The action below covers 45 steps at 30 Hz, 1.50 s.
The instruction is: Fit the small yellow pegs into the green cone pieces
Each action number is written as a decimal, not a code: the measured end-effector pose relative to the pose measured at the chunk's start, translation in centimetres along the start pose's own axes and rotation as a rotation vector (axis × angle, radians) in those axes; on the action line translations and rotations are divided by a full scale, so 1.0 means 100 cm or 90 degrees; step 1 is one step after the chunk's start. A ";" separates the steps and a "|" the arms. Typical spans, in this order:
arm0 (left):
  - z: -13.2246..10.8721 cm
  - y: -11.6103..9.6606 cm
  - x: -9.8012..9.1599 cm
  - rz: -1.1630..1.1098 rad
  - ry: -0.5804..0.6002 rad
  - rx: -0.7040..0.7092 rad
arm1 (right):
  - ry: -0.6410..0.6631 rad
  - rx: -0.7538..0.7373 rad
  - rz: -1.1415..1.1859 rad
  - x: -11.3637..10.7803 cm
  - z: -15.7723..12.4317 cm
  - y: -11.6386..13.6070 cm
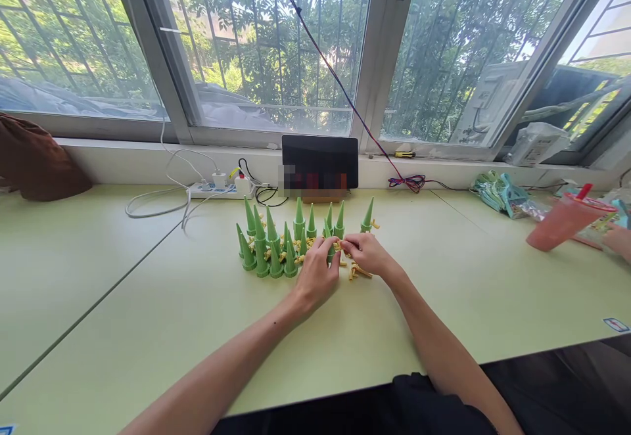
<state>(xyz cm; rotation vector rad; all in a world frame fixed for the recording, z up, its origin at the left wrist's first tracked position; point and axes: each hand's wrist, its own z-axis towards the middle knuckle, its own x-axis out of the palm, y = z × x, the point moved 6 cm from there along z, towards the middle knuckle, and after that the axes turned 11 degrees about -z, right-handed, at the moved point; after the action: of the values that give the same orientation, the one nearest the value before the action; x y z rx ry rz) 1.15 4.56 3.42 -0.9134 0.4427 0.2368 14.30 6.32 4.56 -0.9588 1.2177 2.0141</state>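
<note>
My left hand (317, 272) is closed around a green cone (330, 249) with a round base, whose tip shows above the fingers. Pinched at the fingertips of my right hand (369, 252), right beside that cone, is a small yellow peg-like piece (338, 245), partly hidden. Several more green cones (261, 256) stand upright to the left of and behind my hands. Among them lie small yellow pieces (297, 243). More loose yellow pieces (361, 272) are just below my right hand. One cone (367, 217) stands apart behind the right hand.
A dark-screened tablet (320, 161) leans at the window wall. Left of it sits a power strip (221, 190) with white cables. At the right are a tilted red cup (562, 223), a bundle of pale green items (500, 193) and another person's hand (618, 240). A brown bag (42, 159) stands far left.
</note>
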 end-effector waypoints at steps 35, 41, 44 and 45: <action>0.002 0.000 0.002 0.010 0.038 0.008 | 0.010 0.068 0.006 0.007 0.000 0.000; 0.001 0.001 0.003 0.013 0.031 0.006 | 0.015 0.075 0.011 0.008 0.000 -0.001; 0.001 0.001 0.002 0.017 0.026 0.005 | 0.015 0.076 0.019 0.008 0.000 -0.001; 0.001 0.000 0.002 0.018 0.027 0.006 | 0.014 0.076 0.019 0.008 0.000 -0.001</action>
<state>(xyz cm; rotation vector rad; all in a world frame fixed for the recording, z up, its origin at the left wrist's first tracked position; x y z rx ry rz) 1.38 4.64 3.33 -0.9051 0.4961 0.2413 13.93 6.41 3.87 -0.9119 1.3544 1.9348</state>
